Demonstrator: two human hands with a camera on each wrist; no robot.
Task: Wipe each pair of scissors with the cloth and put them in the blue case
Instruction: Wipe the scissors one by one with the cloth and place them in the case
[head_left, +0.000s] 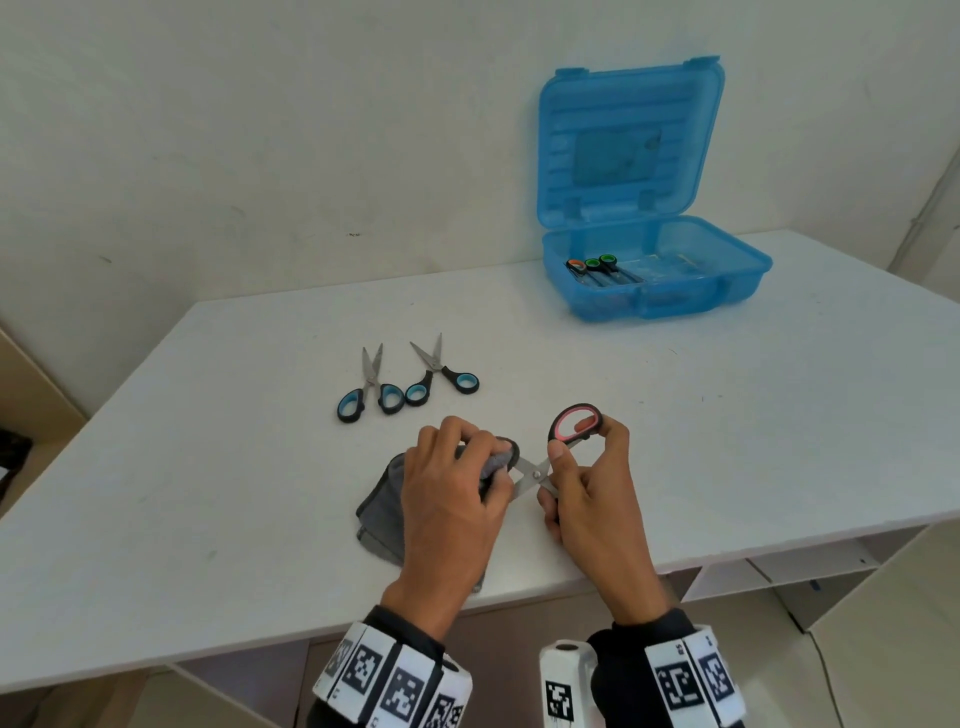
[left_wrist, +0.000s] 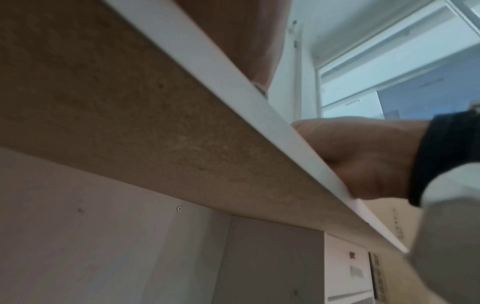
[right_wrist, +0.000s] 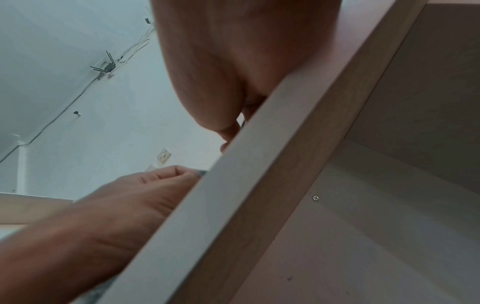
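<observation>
The white desk (head_left: 675, 441) fills the middle of the head view. At its upper right stands the blue case (head_left: 654, 280), lid raised against the wall, with scissors already in its left part, handles to the left and blades running right; how many lie there is hard to count. Low in the centre, the grey cloth (head_left: 382, 506) lies crumpled on the desk under the left hand (head_left: 452, 499), whose grip is curled round a bunched part of the cloth and presses it on one handle loop of the pink-handled scissors (head_left: 540, 467). Those scissors are spread open in an X, the pink loop pointing to the upper right, the blades towards the bottom of the frame. The right hand (head_left: 592, 493) pinches them, thumb near the pivot and a finger at the pink loop. Upper left of the hands, two blue-handled pairs (head_left: 405, 379) lie side by side, tips pointing up the frame, the right pair splayed wider.
</observation>
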